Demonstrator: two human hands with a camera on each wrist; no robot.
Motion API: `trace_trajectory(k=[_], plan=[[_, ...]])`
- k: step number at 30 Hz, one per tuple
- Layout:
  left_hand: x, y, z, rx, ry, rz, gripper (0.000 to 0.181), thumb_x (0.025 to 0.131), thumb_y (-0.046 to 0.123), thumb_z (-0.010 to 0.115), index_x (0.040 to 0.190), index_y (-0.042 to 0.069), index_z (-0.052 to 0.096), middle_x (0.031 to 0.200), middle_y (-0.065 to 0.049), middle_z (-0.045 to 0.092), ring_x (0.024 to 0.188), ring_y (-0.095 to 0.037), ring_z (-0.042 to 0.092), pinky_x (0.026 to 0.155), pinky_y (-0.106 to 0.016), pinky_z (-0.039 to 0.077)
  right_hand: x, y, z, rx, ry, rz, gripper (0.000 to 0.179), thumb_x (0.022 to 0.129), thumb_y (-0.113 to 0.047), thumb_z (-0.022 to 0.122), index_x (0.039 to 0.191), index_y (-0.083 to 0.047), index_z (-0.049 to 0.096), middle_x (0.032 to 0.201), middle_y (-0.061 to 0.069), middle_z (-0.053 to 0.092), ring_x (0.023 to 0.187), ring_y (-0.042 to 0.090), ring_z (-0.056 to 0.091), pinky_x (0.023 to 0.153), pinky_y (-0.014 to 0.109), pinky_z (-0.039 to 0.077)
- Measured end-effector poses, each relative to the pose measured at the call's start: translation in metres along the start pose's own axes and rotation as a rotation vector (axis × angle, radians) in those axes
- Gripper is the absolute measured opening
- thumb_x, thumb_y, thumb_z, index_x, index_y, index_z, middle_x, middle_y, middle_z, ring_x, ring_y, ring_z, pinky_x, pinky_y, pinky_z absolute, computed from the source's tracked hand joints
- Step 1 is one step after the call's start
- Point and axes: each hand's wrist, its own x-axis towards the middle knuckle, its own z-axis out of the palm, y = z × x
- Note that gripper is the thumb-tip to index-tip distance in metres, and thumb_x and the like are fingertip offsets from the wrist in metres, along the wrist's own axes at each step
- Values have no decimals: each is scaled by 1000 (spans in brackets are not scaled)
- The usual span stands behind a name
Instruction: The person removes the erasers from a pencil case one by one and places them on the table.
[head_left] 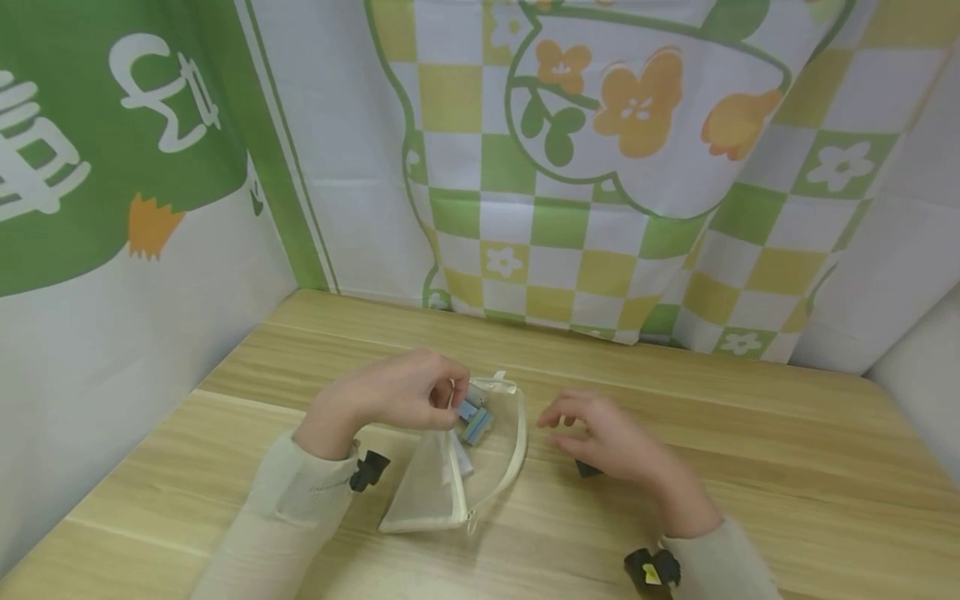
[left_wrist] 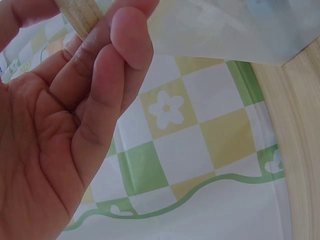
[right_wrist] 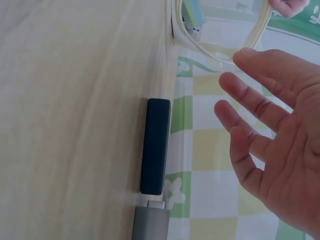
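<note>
A see-through zip pouch [head_left: 427,487] with cream zipper edging stands open on the table. My left hand [head_left: 408,392] pinches the zipper edge [left_wrist: 82,17] at the pouch's upper left side. Inside the pouch lie a small blue-and-green item [head_left: 477,425] and a flat whitish piece [head_left: 462,457]. To the right of the pouch, my right hand [head_left: 600,433] hovers with relaxed, spread fingers and holds nothing. Below it, a dark rectangular block [right_wrist: 156,146] rests on the table, partly hidden by the hand in the head view. Close to the block lies a grey piece with a metal plug [right_wrist: 151,222].
The wooden table [head_left: 787,467] carries everything. A checkered, flowered curtain [head_left: 562,242] hangs along its back edge, and a green-and-white cloth [head_left: 187,333] hangs on the left. Each wrist wears a black mount [head_left: 369,471].
</note>
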Motion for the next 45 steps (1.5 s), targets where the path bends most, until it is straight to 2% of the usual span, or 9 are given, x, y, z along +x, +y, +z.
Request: trace_trajectory(k=[16, 23, 32, 38, 45], plan=[[0, 1, 0, -9, -4, -4, 6, 81, 12, 64, 81, 16, 60, 61, 10, 53, 56, -3, 48, 57, -22, 43, 12, -5, 7, 20, 7, -56, 23, 87, -2, 68, 109, -6, 70, 108, 3, 71, 99, 18, 63, 87, 37, 54], [0, 1, 0, -9, -4, -4, 7, 81, 11, 65, 81, 16, 60, 61, 10, 52, 56, -3, 47, 57, -22, 42, 16, -10, 10, 10, -2, -43, 22, 88, -5, 68, 110, -7, 70, 111, 2, 70, 101, 18, 63, 89, 37, 54], [0, 0, 0, -9, -3, -5, 6, 81, 12, 65, 81, 16, 60, 62, 9, 53, 56, -3, 47, 56, -22, 42, 25, -19, 15, -13, 33, -75, 26, 88, -6, 68, 114, -7, 68, 112, 3, 70, 100, 19, 63, 88, 40, 54], [0, -1, 0, -1, -1, 10, 7, 80, 12, 65, 81, 16, 60, 63, 9, 55, 57, -4, 49, 56, -22, 43, 30, -25, 17, -1, 4, -74, 26, 88, -7, 68, 114, -6, 68, 111, 6, 69, 100, 23, 63, 88, 42, 54], [0, -2, 1, -14, -8, 4, 6, 80, 11, 65, 82, 15, 60, 63, 9, 55, 57, -3, 49, 56, -22, 43, 34, -29, 23, 1, -25, -72, 28, 89, -10, 68, 116, -8, 69, 115, 4, 68, 110, 21, 63, 96, 40, 52]])
